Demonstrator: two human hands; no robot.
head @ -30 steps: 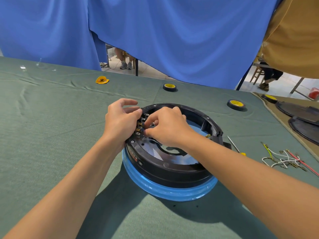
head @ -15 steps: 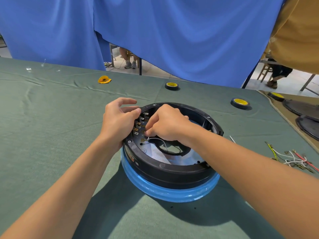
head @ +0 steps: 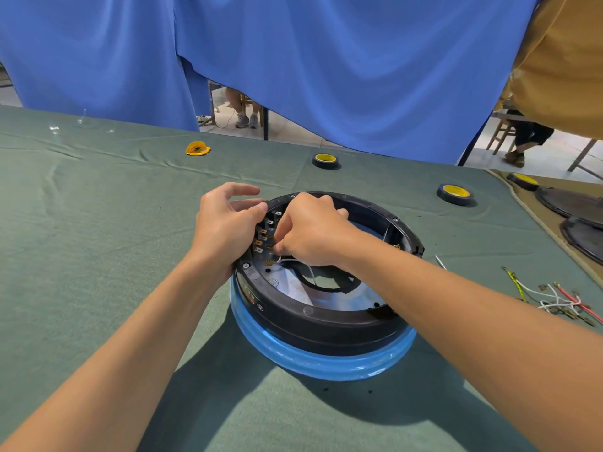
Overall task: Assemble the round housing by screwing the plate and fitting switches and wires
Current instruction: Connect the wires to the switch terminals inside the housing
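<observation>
The round black housing [head: 326, 324] sits on a blue ring at the middle of the green table. Switches with brass terminals [head: 264, 236] line its inner left wall. My left hand [head: 225, 226] grips the housing's left rim from outside, thumb over the edge. My right hand [head: 313, 233] reaches inside, its fingertips pinched on a white wire [head: 293, 262] at the terminals. The wire curves down over the plate [head: 293, 288] in the housing's floor. The wire's end is hidden by my fingers.
Loose wires [head: 554, 296] in white, red and yellow-green lie at the right. A screwdriver tip [head: 440, 261] shows behind the housing. Tape rolls [head: 455, 194] [head: 325, 160] and a yellow scrap [head: 197, 148] lie farther back. Black discs [head: 574, 203] rest at the right edge.
My right hand has shifted slightly down along the terminals with the white wire. My left hand stays on the rim. The view has moved a little.
</observation>
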